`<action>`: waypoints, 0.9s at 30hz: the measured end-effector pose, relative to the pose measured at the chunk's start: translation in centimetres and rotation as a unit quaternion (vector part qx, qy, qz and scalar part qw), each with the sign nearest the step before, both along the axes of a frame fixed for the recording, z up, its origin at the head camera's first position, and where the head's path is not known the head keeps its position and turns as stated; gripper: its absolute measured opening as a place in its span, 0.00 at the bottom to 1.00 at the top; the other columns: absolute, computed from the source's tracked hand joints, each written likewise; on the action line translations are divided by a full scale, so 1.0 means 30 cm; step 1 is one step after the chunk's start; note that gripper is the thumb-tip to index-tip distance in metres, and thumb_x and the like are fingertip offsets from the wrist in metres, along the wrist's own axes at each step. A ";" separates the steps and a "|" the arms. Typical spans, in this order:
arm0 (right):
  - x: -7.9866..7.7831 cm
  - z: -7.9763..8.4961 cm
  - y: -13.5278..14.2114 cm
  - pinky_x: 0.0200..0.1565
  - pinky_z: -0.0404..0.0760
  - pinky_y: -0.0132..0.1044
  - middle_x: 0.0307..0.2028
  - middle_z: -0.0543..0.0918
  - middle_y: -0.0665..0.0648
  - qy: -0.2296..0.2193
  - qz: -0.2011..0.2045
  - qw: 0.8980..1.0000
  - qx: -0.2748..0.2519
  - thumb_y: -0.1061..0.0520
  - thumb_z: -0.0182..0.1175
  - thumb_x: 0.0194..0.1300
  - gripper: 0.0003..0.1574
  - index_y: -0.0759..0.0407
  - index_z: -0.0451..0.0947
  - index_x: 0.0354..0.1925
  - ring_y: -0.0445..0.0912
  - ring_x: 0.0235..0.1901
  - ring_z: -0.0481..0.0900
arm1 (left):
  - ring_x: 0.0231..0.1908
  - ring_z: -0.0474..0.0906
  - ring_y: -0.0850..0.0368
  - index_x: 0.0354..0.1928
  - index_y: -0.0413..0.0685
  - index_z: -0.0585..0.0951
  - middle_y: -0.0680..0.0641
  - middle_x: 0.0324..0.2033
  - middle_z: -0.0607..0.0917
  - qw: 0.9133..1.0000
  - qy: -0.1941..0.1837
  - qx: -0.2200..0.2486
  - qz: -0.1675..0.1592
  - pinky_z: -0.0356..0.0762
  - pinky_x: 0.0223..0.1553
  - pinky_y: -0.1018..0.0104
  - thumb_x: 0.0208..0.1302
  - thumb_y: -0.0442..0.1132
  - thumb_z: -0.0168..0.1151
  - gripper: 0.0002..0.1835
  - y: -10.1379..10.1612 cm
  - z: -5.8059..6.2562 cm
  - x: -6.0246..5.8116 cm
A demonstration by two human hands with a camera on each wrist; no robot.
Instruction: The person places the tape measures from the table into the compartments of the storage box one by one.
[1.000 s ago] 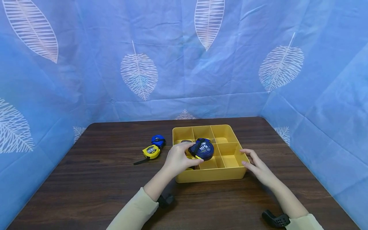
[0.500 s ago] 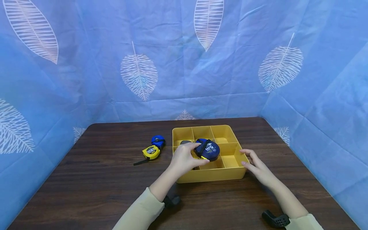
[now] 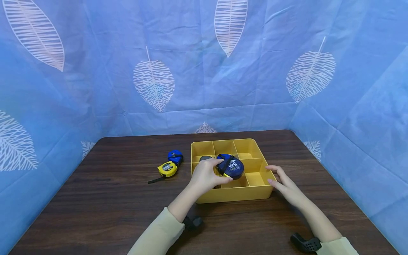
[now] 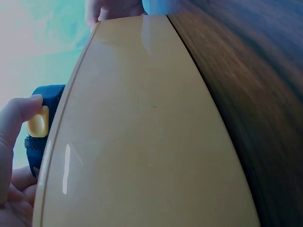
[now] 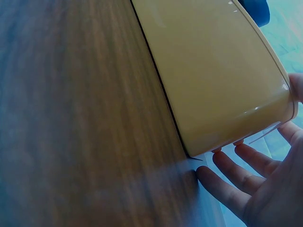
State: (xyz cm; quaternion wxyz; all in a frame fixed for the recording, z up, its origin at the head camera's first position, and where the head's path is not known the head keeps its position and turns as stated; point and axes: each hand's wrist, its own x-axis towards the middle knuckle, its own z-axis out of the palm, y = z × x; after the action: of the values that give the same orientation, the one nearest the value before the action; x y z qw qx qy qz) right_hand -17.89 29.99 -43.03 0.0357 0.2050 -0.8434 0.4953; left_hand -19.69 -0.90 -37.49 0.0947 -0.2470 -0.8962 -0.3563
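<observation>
My left hand [image 3: 206, 177] holds a dark blue tape measure [image 3: 235, 168] marked 5m, thumb and fingers on its left side. It is over the near middle compartment of a yellow divided box [image 3: 236, 194]. In the left wrist view, a fingertip touches the tape measure's yellow button [image 4: 39, 124], while the box wall hides part of the tape measure. My right hand [image 3: 288, 187] is at the box's near right corner. Its fingers [image 5: 236, 172] are spread and nearly straight against the outer wall, the thumb at the rim.
Left of the box lie a blue tape measure [image 3: 174, 156] and a yellow tape measure [image 3: 167, 168] with a black strap [image 3: 156, 179]. A grey rounded thing [image 3: 205, 157] sits in the far left compartment. The brown table [image 3: 105, 198] meets blue leaf-print cloth [image 3: 191, 85] behind.
My left hand has moved slightly right with the dark blue tape measure, mostly in the first half second. My right hand and the box have stayed in place.
</observation>
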 end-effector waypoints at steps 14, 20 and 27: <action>0.004 0.003 -0.004 0.43 0.76 0.32 0.63 0.58 0.71 -0.005 0.007 1.000 -0.016 0.62 0.47 0.74 0.27 0.67 0.55 0.66 0.65 0.59 0.61 | 0.51 0.75 0.55 0.58 0.49 0.80 0.51 0.49 0.83 0.999 -0.010 -0.006 -0.049 0.76 0.49 0.60 0.47 0.56 0.75 0.36 -0.011 -0.012 -0.032; -0.005 -0.003 0.001 0.44 0.75 0.32 0.63 0.58 0.69 -0.009 -0.006 1.000 -0.006 0.60 0.48 0.74 0.26 0.66 0.56 0.66 0.62 0.60 0.60 | 0.56 0.72 0.52 0.60 0.49 0.78 0.49 0.53 0.80 0.997 -0.032 -0.029 -0.071 0.71 0.55 0.54 0.47 0.55 0.75 0.37 -0.015 0.002 -0.066; -0.002 -0.002 0.003 0.46 0.73 0.29 0.63 0.59 0.68 -0.002 -0.004 1.000 0.001 0.60 0.48 0.74 0.26 0.65 0.56 0.66 0.62 0.61 0.58 | 0.55 0.73 0.52 0.60 0.44 0.78 0.48 0.54 0.80 0.991 -0.053 -0.042 -0.113 0.73 0.53 0.58 0.48 0.53 0.76 0.37 -0.021 0.006 -0.109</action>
State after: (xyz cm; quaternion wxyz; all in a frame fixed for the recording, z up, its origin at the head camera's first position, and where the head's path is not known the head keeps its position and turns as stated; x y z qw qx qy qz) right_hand -17.94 30.09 -43.10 0.0361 0.2004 -0.8450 0.4944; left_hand -22.95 -1.52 -37.31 -0.0044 -0.3307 -0.8806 -0.3393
